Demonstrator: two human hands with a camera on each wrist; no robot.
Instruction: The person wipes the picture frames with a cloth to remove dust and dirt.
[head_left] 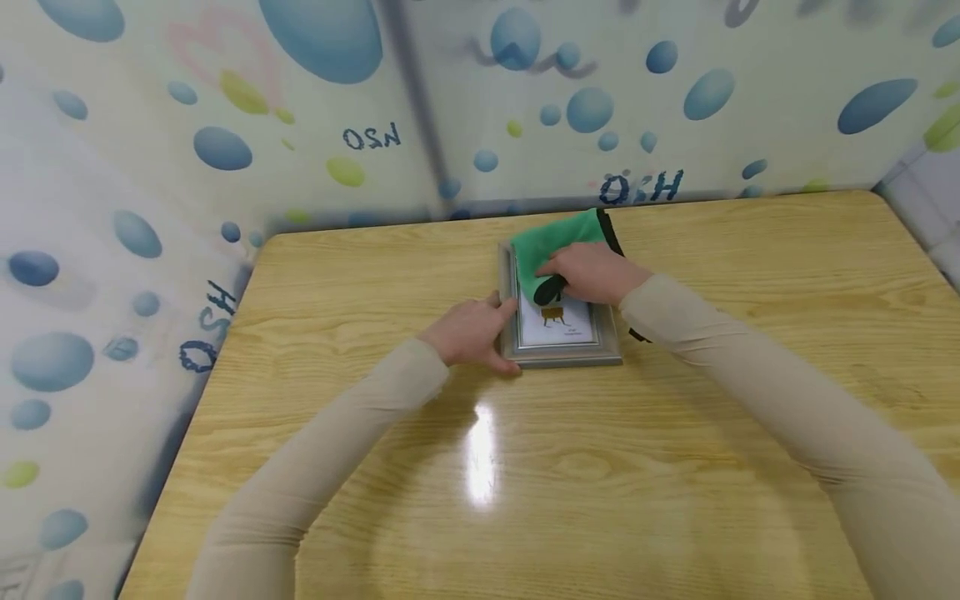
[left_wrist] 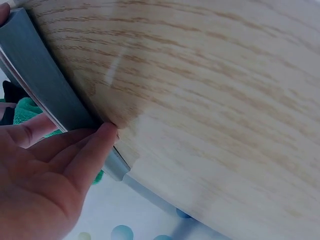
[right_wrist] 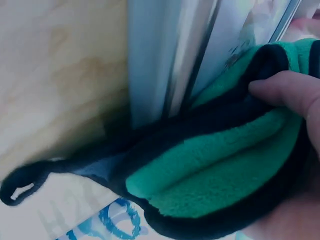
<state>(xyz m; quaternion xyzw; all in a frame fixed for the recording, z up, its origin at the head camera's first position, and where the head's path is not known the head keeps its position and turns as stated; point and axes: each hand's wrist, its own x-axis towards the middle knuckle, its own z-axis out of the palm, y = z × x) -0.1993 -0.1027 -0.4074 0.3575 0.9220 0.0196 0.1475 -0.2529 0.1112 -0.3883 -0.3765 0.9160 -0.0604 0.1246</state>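
A silvery picture frame (head_left: 566, 362) lies on the table, a small drawing (head_left: 553, 318) showing behind its pane. My left hand (head_left: 471, 332) grips the frame's left side, the thumb by the near corner; in the left wrist view the fingers (left_wrist: 95, 150) bear on the frame's outer edge (left_wrist: 55, 75). Over the upper part of the pane spreads a green cloth (head_left: 555, 237) with black trim. My right hand (head_left: 596, 271) holds this cloth against the frame. In the right wrist view the thumb (right_wrist: 292, 90) pinches the bunched cloth (right_wrist: 215, 165), and a black loop hangs off it.
The wooden table (head_left: 675, 500) stretches around the frame on every side. Behind its far edge and at the left rises a wall (head_left: 450, 100) with blue and green dots and lettering. A bright reflection lies on the tabletop before the frame.
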